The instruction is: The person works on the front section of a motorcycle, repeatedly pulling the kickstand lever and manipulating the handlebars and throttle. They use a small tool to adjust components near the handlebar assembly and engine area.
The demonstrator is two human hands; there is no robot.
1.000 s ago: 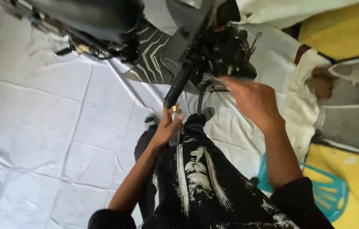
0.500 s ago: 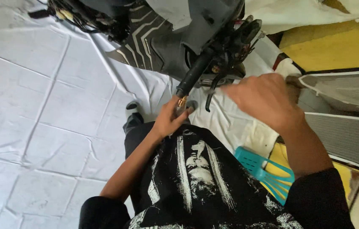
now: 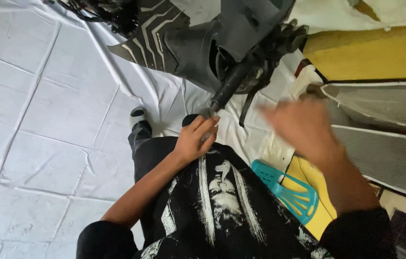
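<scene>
Both hands raised; left hand (image 3: 194, 139) pinches handlebar end (image 3: 208, 113).

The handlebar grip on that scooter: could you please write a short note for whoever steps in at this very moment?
Left hand: fingers closed around a small tool, its tip at the end of the black handlebar grip.
Right hand: open, holding nothing, blurred in the air right of the brake lever.
Things: the grey scooter body stands on the white sheet; a teal plastic chair sits low on the right.
Done: tool is placed at the bar end.
Left: the grip remains on the bar; what the tool is cannot be told.
</scene>
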